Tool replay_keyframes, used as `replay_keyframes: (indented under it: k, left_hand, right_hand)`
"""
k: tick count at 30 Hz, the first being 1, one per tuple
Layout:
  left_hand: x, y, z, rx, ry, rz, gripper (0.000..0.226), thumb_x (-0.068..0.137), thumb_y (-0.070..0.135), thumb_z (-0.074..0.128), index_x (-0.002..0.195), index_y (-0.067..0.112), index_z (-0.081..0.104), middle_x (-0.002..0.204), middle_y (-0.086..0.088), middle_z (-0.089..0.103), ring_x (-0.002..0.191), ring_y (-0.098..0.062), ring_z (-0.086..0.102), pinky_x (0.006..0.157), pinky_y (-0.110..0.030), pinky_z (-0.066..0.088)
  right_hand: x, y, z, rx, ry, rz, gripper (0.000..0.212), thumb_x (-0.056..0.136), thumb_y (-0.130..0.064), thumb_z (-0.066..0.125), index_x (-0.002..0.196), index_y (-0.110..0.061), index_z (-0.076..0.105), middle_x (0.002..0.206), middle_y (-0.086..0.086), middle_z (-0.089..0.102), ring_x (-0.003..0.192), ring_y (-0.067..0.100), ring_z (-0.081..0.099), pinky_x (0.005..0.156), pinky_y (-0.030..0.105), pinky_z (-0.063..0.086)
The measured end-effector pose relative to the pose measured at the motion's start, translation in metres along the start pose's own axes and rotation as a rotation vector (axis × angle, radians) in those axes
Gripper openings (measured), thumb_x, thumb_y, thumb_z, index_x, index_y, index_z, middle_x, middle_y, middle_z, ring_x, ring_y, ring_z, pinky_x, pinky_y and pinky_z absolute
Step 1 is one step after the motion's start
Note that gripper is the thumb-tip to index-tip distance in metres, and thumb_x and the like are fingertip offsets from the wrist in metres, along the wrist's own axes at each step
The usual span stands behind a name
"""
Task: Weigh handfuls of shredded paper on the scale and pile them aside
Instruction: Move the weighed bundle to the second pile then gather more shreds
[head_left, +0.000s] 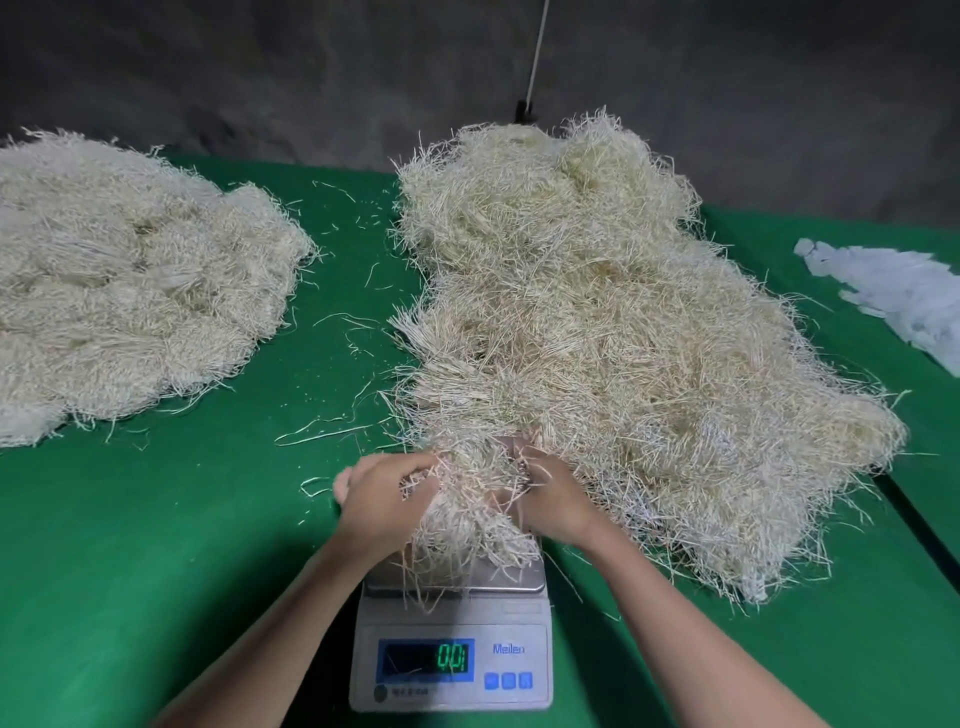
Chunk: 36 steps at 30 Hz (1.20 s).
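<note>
We note both hands at the near edge of the supply heap (597, 338), directly over the scale (452, 660).

Left hand (384, 499): fingers curled into the left side of a handful of shredded paper (467, 514).

Right hand (550, 504): fingers likewise curled into its right side; the tips are buried in the strands and we cannot see them.

The handful hangs between the hands. Its lower strands drape on the scale's steel platter, and its top is not yet parted from the heap. The display (426, 659) reads close to zero, apparently 0.01, so we judge that the load is not resting free on the platter.

Progress: a broad pile (130, 291) lies well apart on the left of the green table cover (182, 545); we take it as weighed portions. The supply heap looks at least as large as that pile, so we judge that much of the work remains. White sheets (893, 291) lie at far right.
</note>
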<state>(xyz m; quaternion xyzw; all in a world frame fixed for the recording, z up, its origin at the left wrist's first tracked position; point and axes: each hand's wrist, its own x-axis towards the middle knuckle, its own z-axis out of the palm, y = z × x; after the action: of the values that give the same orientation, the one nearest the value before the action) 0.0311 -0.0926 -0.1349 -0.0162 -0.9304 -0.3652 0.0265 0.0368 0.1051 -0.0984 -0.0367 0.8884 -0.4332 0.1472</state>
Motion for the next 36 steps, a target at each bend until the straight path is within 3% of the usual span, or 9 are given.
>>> replay_keyframes:
  k: [3,6,8,10,14,22,25,29,36]
  left_hand:
    - [0.001,0.004,-0.008,0.08,0.021,-0.067,0.026,0.087,0.04,0.061,0.113,0.043,0.063,0.138,0.02,0.042,0.139,-0.016,0.02,0.111,-0.05,-0.01]
    - [0.004,0.009,-0.018,0.104,0.044,-0.092,0.027,0.085,0.043,0.063,0.112,0.046,0.063,0.148,0.015,0.034,0.144,-0.019,0.008,0.108,-0.056,-0.016]
    - [0.003,0.016,-0.026,0.071,0.073,-0.089,0.027,0.084,0.04,0.064,0.111,0.044,0.064,0.148,0.015,0.035,0.144,-0.019,0.007,0.108,-0.056,-0.017]
    - [0.001,0.024,-0.032,0.027,0.123,-0.081,0.025,0.085,0.036,0.065,0.11,0.04,0.066,0.145,0.014,0.039,0.143,-0.017,0.011,0.109,-0.053,-0.016]
    - [-0.005,0.039,-0.044,-0.079,0.245,-0.058,0.019,0.085,0.028,0.068,0.104,0.03,0.07,0.135,0.011,0.051,0.14,-0.016,0.023,0.112,-0.047,-0.011]
    - [-0.01,0.065,-0.061,-0.155,0.368,0.037,0.013,0.085,0.018,0.067,0.097,0.02,0.073,0.108,0.018,0.056,0.126,-0.017,0.044,0.113,-0.05,0.011]
    - [-0.012,0.071,-0.063,-0.174,0.355,0.074,0.012,0.086,0.016,0.067,0.095,0.018,0.073,0.104,0.017,0.058,0.122,-0.018,0.048,0.112,-0.054,0.015]
    - [-0.014,0.074,-0.065,-0.212,0.336,0.1,0.012,0.087,0.014,0.065,0.094,0.017,0.073,0.102,0.016,0.06,0.114,-0.012,0.051,0.111,-0.054,0.021]
    - [-0.016,0.078,-0.064,-0.263,0.312,0.117,0.012,0.087,0.011,0.064,0.092,0.016,0.073,0.098,0.015,0.063,0.106,-0.013,0.057,0.107,-0.052,0.031]
  right_hand:
    - [0.001,0.0,-0.004,0.029,-0.007,0.019,0.072,0.084,-0.007,0.065,0.145,-0.027,0.032,0.148,0.005,0.035,0.1,0.016,0.059,0.069,0.017,0.052]
    - [0.002,-0.001,-0.022,-0.111,-0.055,0.074,0.087,0.082,-0.023,0.071,0.15,-0.029,0.018,0.154,0.002,0.024,0.133,0.028,0.039,0.103,0.033,0.038]
    - [0.0,-0.005,-0.036,-0.07,-0.1,0.074,0.094,0.078,-0.022,0.075,0.151,-0.027,0.015,0.153,0.003,0.027,0.132,0.024,0.039,0.098,0.025,0.038]
    - [-0.005,-0.011,-0.05,-0.021,-0.128,0.068,0.098,0.075,-0.016,0.077,0.151,-0.027,0.015,0.149,0.003,0.034,0.124,0.016,0.041,0.1,0.028,0.037]
    - [-0.019,-0.023,-0.072,0.029,-0.061,-0.024,0.089,0.077,-0.004,0.068,0.148,-0.028,0.021,0.144,-0.005,0.038,0.13,0.012,0.038,0.106,0.033,0.035]
    - [-0.035,-0.044,-0.08,0.114,0.436,-0.263,0.055,0.09,0.006,0.045,0.132,-0.03,0.048,0.124,-0.028,0.045,0.117,-0.011,0.041,0.105,0.02,0.027]
    - [-0.035,-0.044,-0.077,0.093,0.383,-0.294,0.046,0.094,0.001,0.044,0.125,-0.032,0.052,0.115,-0.04,0.039,0.108,-0.024,0.038,0.103,0.016,0.026]
    - [-0.034,-0.04,-0.075,0.082,0.347,-0.322,0.043,0.095,-0.001,0.043,0.118,-0.037,0.052,0.115,-0.04,0.04,0.106,-0.034,0.031,0.095,0.004,0.021]
    - [-0.034,-0.04,-0.072,0.107,0.323,-0.304,0.042,0.095,-0.003,0.047,0.111,-0.041,0.054,0.117,-0.032,0.048,0.118,-0.012,0.041,0.103,0.017,0.027]
